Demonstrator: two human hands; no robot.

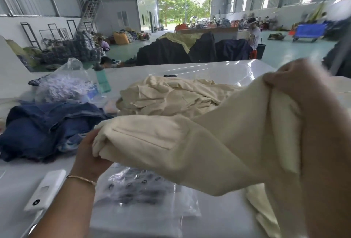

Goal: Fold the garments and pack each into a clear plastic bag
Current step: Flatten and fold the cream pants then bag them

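the right hand [296, 89] is motion-blurred, its fingers buried in the cream garment [199, 142]; the clear bag [144, 190] near the table's front edge lies partly beneath that cloth.

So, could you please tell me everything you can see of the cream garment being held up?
The cream garment looks like soft, matte knit fabric with a stitched rectangular panel near its left end. It hangs unfolded above the white table, stretched between both hands: the left hand grips one bunched end, the right hand grips the other, raised higher. A loose part trails down to the lower right.
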